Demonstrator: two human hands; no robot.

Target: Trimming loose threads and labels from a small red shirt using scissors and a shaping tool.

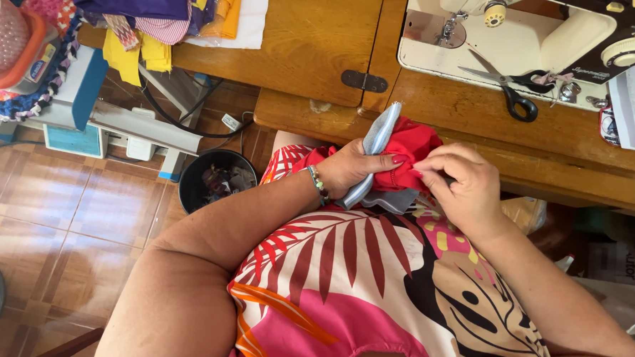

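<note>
both your hands are together on the red fabric (411,150) in front of your chest, by the wooden sewing table (316,43) edge. left hand (353,169) grips it with a pale blue piece (377,142); right hand (460,181) pinches its hem, maybe a needle, too small to tell. scissors (507,83) lie on the sewing machine (538,38).

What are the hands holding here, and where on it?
Both hands hold a red fabric piece with pale blue lining: left hand wraps its bunched middle, right hand pinches its right edge.
</note>
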